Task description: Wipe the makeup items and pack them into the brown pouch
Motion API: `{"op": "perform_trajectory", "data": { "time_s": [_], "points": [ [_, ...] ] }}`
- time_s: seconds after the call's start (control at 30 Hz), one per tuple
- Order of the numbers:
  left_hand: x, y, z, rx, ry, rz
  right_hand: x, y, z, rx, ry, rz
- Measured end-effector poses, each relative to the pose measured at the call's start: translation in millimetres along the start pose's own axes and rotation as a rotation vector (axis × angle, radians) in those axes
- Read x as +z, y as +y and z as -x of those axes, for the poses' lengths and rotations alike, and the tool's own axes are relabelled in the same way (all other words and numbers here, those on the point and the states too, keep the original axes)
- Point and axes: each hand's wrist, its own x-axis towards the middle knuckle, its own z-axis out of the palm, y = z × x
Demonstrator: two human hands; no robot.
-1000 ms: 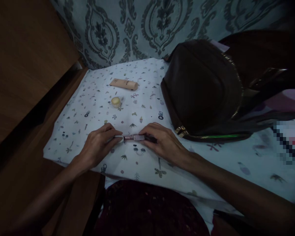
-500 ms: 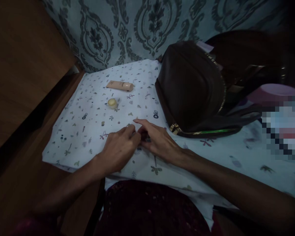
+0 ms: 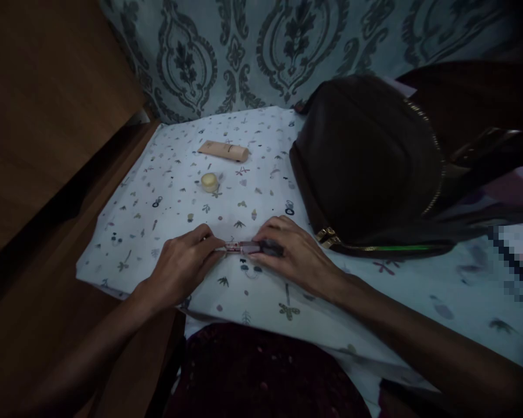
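Centrally, one stick (image 3: 234, 248): slim, translucent, pinkish at the middle, grey then dark toward its right end; held level between the two hands, near the front edge of the sheet. Whether it touches the sheet cannot be told, nor whether it is one piece or two.

Left hand (image 3: 178, 267): thumb and fingers pinching the stick's left end, the tip hidden by them. Right hand (image 3: 294, 252): thumb and fingers pinching the grey and dark part, the dark end lying within the curl of the hand. Hands apart, fingertips facing, with a short stretch of stick showing between.

Sheet (image 3: 135, 238): white, small scattered print, spread under both hands.

Jar (image 3: 209, 182): small, round, yellowish top, upright on the sheet, beyond the left hand.

Tube (image 3: 224, 151): peach, lying flat behind the jar, not touching it.

Bag (image 3: 366, 162): dark brown, gold-coloured zip, resting on the sheet beyond the right hand; a green strip (image 3: 387, 248) shows along its lower zip.

Wall (image 3: 296, 46): pale, dark ornamental pattern, at the back.

Panel (image 3: 47, 87): brown wood, at left.
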Motion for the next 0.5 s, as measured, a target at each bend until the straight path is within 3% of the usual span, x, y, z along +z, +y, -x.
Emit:
{"op": "perform_trajectory", "data": {
  "time_s": [0.27, 0.5],
  "points": [
    [-5.0, -11, 0, -0.170, -0.047, 0.359, -1, -3, -1, -0.037, -0.001, -0.096],
    [-11.3, 0, -14, -0.072, -0.131, 0.103, 1, -2, 2, -0.056, 0.018, -0.082]
  ]
}}
